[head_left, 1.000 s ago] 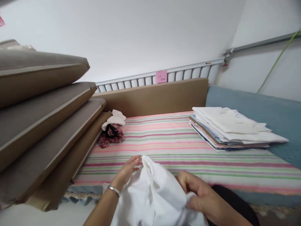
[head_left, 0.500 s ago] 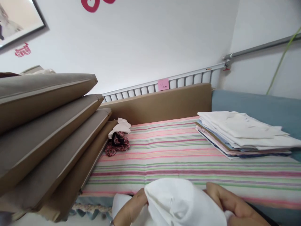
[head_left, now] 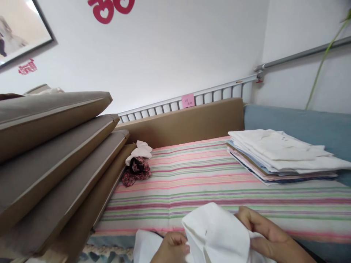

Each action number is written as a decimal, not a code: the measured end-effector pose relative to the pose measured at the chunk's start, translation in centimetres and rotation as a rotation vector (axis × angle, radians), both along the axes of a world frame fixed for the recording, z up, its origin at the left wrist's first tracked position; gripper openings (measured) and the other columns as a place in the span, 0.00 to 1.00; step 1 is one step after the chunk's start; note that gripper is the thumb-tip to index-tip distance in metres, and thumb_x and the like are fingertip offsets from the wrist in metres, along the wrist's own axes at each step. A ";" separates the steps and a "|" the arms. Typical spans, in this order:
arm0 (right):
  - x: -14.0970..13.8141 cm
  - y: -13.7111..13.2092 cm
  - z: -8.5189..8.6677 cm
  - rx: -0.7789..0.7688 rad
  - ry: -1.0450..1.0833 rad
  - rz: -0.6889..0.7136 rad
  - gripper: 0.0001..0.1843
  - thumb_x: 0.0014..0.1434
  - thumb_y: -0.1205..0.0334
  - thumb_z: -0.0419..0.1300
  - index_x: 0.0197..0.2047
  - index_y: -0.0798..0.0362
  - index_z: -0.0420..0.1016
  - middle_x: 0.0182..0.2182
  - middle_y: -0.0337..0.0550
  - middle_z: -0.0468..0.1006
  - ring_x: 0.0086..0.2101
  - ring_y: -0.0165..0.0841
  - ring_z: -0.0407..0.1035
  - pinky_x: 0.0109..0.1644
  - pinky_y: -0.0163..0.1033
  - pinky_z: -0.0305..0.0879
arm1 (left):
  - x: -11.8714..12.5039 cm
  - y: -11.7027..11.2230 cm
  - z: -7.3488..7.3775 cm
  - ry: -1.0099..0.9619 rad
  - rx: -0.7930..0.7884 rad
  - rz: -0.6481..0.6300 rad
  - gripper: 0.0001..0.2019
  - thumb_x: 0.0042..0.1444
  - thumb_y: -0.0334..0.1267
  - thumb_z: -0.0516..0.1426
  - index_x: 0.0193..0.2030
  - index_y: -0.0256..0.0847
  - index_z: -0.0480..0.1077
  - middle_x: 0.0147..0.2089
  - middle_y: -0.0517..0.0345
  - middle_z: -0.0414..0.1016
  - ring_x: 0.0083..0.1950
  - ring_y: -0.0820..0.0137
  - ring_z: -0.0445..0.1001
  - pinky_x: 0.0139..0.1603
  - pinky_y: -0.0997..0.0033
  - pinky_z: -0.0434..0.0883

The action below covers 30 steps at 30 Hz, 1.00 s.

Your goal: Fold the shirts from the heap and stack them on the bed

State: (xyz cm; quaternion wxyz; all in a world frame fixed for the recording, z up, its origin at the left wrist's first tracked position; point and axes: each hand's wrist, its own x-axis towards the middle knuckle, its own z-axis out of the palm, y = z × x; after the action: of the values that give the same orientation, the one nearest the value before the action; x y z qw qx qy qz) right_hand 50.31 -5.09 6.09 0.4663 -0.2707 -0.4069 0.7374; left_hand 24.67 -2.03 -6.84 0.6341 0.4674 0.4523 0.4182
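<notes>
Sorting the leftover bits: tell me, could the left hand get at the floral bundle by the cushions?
Probably yes, once freed: the left hand grips the white cloth, and only bare striped sheet lies between it and the floral bundle.

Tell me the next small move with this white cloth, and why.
Probably spread the white cloth flat on the striped sheet. Both the left hand and right hand hold it bunched at the bed's near edge, and folded clothes are stacked nearby.

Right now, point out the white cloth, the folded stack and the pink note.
white cloth [head_left: 219, 235], head view, middle of the bunched fabric between the hands
folded stack [head_left: 279, 148], head view, top white sheet
pink note [head_left: 188, 100], head view, centre of the paper on the rail
</notes>
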 end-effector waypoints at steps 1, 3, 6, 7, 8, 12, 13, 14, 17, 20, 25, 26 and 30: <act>0.1 0.3 0.0 0.023 -0.028 -0.021 0.23 0.42 0.52 0.68 0.25 0.52 0.56 0.21 0.33 0.60 0.23 0.25 0.55 0.27 0.31 0.53 | -0.6 0.3 0.9 0.070 0.058 0.111 0.23 0.26 0.58 0.66 0.17 0.39 0.70 0.18 0.57 0.65 0.21 0.71 0.63 0.27 0.67 0.64; 0.2 0.9 -0.1 0.047 -0.086 -0.085 0.21 0.43 0.52 0.68 0.25 0.52 0.58 0.22 0.34 0.63 0.24 0.25 0.57 0.28 0.31 0.54 | -2.4 1.0 4.4 0.257 0.187 0.315 0.23 0.32 0.61 0.63 0.18 0.42 0.69 0.17 0.60 0.63 0.20 0.72 0.59 0.22 0.70 0.60; -0.1 2.0 0.0 0.051 -0.113 -0.174 0.19 0.45 0.54 0.67 0.27 0.52 0.60 0.24 0.33 0.67 0.25 0.26 0.60 0.30 0.31 0.56 | -5.8 1.9 12.2 0.336 0.312 0.416 0.17 0.41 0.55 0.62 0.28 0.43 0.74 0.26 0.61 0.72 0.29 0.71 0.66 0.29 0.73 0.65; -0.4 2.4 0.1 0.056 -0.105 -0.187 0.19 0.45 0.54 0.67 0.29 0.52 0.61 0.25 0.33 0.68 0.26 0.27 0.62 0.31 0.32 0.57 | -6.7 2.1 15.0 0.444 0.445 0.427 0.15 0.43 0.52 0.62 0.30 0.42 0.75 0.30 0.60 0.75 0.33 0.69 0.68 0.33 0.74 0.67; -0.7 2.7 0.1 0.069 -0.093 -0.188 0.18 0.46 0.53 0.67 0.30 0.52 0.62 0.26 0.34 0.69 0.27 0.27 0.63 0.32 0.32 0.58 | -7.4 2.2 17.7 0.550 0.568 0.438 0.15 0.43 0.51 0.63 0.31 0.41 0.75 0.32 0.59 0.76 0.35 0.68 0.70 0.36 0.74 0.67; -1.9 3.5 0.4 0.162 -0.063 -0.120 0.21 0.46 0.56 0.66 0.43 0.50 0.66 0.34 0.39 0.74 0.35 0.31 0.68 0.39 0.36 0.62 | -7.3 1.2 26.4 0.783 0.835 0.452 0.16 0.43 0.51 0.62 0.31 0.39 0.76 0.29 0.61 0.77 0.27 0.74 0.68 0.28 0.78 0.66; -2.2 3.7 0.2 0.185 -0.080 -0.098 0.23 0.45 0.58 0.66 0.45 0.50 0.66 0.35 0.39 0.74 0.35 0.31 0.68 0.39 0.36 0.62 | -6.6 0.6 27.9 0.818 0.872 0.463 0.17 0.43 0.52 0.62 0.31 0.39 0.76 0.27 0.61 0.77 0.25 0.75 0.68 0.24 0.80 0.64; -2.5 3.9 -0.1 0.214 -0.118 -0.081 0.25 0.44 0.59 0.67 0.46 0.50 0.67 0.35 0.39 0.74 0.35 0.31 0.68 0.38 0.36 0.62 | -5.9 0.0 29.2 0.846 0.900 0.477 0.18 0.42 0.53 0.61 0.30 0.39 0.76 0.26 0.62 0.77 0.24 0.76 0.68 0.22 0.81 0.63; -3.5 4.1 -2.0 0.315 -0.341 -0.028 0.22 0.41 0.62 0.67 0.43 0.52 0.73 0.30 0.36 0.72 0.32 0.29 0.65 0.36 0.33 0.59 | -3.4 -2.0 31.5 0.874 0.948 0.545 0.17 0.42 0.51 0.61 0.30 0.38 0.76 0.27 0.63 0.77 0.26 0.75 0.70 0.23 0.81 0.63; -4.9 3.6 -4.7 0.336 -0.471 0.139 0.11 0.44 0.63 0.64 0.35 0.54 0.77 0.26 0.35 0.72 0.30 0.29 0.64 0.35 0.33 0.59 | -1.7 -3.3 32.5 0.858 0.977 0.636 0.14 0.44 0.47 0.60 0.31 0.37 0.76 0.26 0.65 0.77 0.26 0.78 0.68 0.24 0.83 0.63; -5.0 3.1 -6.1 0.444 -0.514 0.134 0.09 0.49 0.57 0.61 0.28 0.54 0.76 0.25 0.37 0.72 0.30 0.31 0.64 0.34 0.34 0.59 | -3.1 -3.2 33.2 0.933 0.960 0.617 0.18 0.43 0.48 0.60 0.31 0.33 0.76 0.23 0.66 0.74 0.24 0.82 0.65 0.23 0.87 0.60; -4.3 3.5 -5.3 0.489 -0.554 0.064 0.11 0.51 0.55 0.60 0.27 0.54 0.75 0.25 0.37 0.72 0.29 0.30 0.64 0.33 0.34 0.58 | -3.9 -2.8 33.3 0.958 0.953 0.628 0.18 0.43 0.48 0.60 0.31 0.32 0.76 0.23 0.66 0.73 0.24 0.82 0.65 0.23 0.87 0.59; 0.4 7.2 1.1 0.666 -0.809 -0.233 0.20 0.56 0.47 0.54 0.23 0.54 0.69 0.23 0.37 0.68 0.27 0.29 0.61 0.30 0.33 0.55 | -7.7 -0.7 33.6 1.054 0.930 0.666 0.17 0.44 0.49 0.60 0.32 0.35 0.76 0.22 0.66 0.71 0.23 0.82 0.63 0.21 0.86 0.57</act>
State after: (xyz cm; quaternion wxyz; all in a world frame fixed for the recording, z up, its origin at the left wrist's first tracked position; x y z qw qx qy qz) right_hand 50.73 2.11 7.15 0.4115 -0.4139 -0.7334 0.3484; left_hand 16.93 -2.78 26.77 -0.0848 0.6620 0.5888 0.4560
